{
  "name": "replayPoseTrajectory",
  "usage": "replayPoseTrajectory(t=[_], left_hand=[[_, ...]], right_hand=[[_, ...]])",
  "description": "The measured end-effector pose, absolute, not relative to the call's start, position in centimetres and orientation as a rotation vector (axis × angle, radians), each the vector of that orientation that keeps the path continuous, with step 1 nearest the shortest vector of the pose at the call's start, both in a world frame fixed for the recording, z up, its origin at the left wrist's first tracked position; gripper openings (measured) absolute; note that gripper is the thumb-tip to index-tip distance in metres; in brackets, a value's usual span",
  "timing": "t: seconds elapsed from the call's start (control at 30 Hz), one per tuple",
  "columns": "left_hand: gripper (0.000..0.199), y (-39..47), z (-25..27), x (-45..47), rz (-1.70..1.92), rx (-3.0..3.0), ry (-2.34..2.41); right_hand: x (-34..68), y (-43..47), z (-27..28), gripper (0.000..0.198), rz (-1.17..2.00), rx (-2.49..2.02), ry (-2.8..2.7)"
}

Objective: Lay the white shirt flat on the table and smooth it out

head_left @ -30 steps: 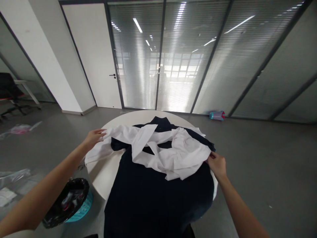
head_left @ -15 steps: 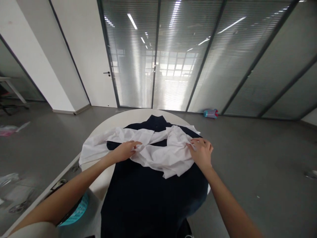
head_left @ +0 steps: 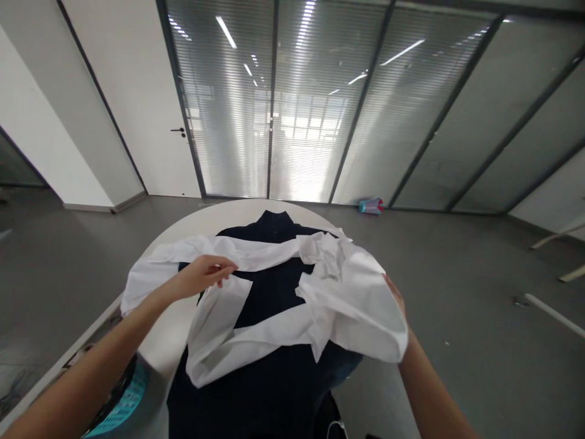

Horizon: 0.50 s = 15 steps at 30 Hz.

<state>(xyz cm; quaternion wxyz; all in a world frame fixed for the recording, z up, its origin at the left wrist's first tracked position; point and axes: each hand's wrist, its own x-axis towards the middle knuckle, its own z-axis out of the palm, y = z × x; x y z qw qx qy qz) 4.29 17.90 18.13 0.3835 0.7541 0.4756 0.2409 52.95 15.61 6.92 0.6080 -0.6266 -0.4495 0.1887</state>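
A white shirt (head_left: 274, 329) lies loosely spread in folds over a dark navy garment (head_left: 269, 292) with a stand-up collar. My left hand (head_left: 208, 274) hovers at the shirt's left part, its fingers loosely extended and apart, with no cloth visibly gripped. On the right, my right hand (head_left: 397, 296) grips the white shirt's edge and lifts it, so the fabric bulges up; most of its fingers are hidden behind the cloth. The navy garment lies over a round white table (head_left: 159, 332) and runs down toward me.
A turquoise basket (head_left: 121, 405) with dark contents stands below the table at left. On the floor by the glass partition (head_left: 301, 122) lies a small blue and red item (head_left: 370, 206). A white door (head_left: 132, 110) is at the back left. Pale legs (head_left: 555, 314) show at right.
The white shirt has been spread wider, its lower edge now nearer me. My right hand has moved right and down with the cloth; my left has shifted left and off the fabric.
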Motion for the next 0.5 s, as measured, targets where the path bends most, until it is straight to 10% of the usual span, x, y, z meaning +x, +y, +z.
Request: replayPoseTrajectory(t=[0.27, 0.5], left_hand=[[0.09, 23.7, 13.3, 21.1, 0.626, 1.441, 0.951], [0.064, 23.0, 15.2, 24.1, 0.936, 1.115, 0.746]], right_hand=[[49.0, 12.8, 9.7, 0.064, 0.686, -1.368, -0.749], [49.8, 12.0, 10.6, 0.062, 0.751, -1.296, -0.847]])
